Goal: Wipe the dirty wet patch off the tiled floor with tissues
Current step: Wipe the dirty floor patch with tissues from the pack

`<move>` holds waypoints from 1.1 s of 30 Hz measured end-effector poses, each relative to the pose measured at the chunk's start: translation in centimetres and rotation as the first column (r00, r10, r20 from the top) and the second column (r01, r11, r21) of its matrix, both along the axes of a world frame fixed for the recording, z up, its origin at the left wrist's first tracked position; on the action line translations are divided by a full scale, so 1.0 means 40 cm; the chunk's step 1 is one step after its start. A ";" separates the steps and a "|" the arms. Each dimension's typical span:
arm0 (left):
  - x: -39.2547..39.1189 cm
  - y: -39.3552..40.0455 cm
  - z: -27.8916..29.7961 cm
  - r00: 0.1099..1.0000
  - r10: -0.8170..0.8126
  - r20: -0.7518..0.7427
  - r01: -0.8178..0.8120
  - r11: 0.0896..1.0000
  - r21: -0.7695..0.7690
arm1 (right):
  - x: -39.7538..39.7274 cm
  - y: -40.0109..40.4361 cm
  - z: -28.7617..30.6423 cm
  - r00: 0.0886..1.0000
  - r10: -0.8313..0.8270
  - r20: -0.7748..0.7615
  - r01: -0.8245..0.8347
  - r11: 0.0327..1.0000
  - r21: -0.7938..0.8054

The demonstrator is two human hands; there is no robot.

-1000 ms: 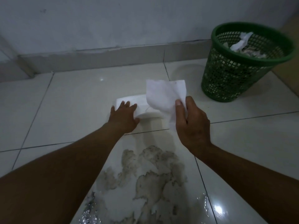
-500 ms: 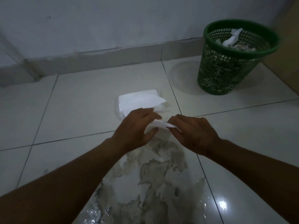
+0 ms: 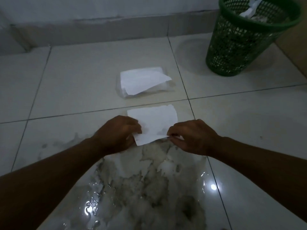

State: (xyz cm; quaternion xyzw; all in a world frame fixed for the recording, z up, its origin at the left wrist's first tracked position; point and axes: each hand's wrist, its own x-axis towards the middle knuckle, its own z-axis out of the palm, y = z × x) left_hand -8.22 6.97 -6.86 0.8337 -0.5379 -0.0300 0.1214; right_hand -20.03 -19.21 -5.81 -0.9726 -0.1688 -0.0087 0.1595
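Both arms reach forward and low, the left hand (image 3: 119, 131) and right hand (image 3: 191, 136) each pinching a near corner of one tissue (image 3: 154, 122). It lies spread just beyond the dirty wet patch (image 3: 149, 180) on the tiled floor (image 3: 83, 77), its long axis running left to right

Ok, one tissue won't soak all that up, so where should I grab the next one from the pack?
Pinch the loose corner sticking out at the right of the tissue pack, coming from above right; that top sheet lies lifted and free there, so it should peel off.

Two bare forearms, left hand (image 3: 118, 131) & right hand (image 3: 193, 136); no sleeves, rings, etc.
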 end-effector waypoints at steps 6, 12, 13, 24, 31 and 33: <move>-0.039 0.036 -0.034 0.997 -0.075 -0.024 0.076 0.996 0.051 | -0.004 0.039 0.017 0.943 0.112 -0.315 -0.107 0.994 0.034; -0.018 0.043 -0.035 0.997 0.059 0.047 -0.059 0.998 0.004 | 0.019 0.037 -0.014 0.992 -0.048 -0.120 0.058 0.995 0.085; -0.020 0.041 -0.040 0.994 0.096 0.042 -0.096 0.995 -0.009 | 0.025 0.043 -0.027 0.996 -0.080 -0.047 0.084 0.991 0.103; -0.114 -0.036 -0.164 0.932 0.362 0.019 -0.362 0.932 0.017 | 0.029 0.175 -0.196 0.994 -0.102 -0.027 0.096 0.981 -0.168; -0.127 -0.020 -0.198 0.922 0.385 0.054 -0.387 0.922 0.035 | 0.018 0.172 -0.218 0.992 -0.115 -0.050 0.104 0.978 -0.181; -0.127 -0.023 -0.195 0.919 0.391 0.045 -0.393 0.919 0.038 | 0.020 0.170 -0.217 0.993 -0.109 -0.045 0.100 0.979 -0.178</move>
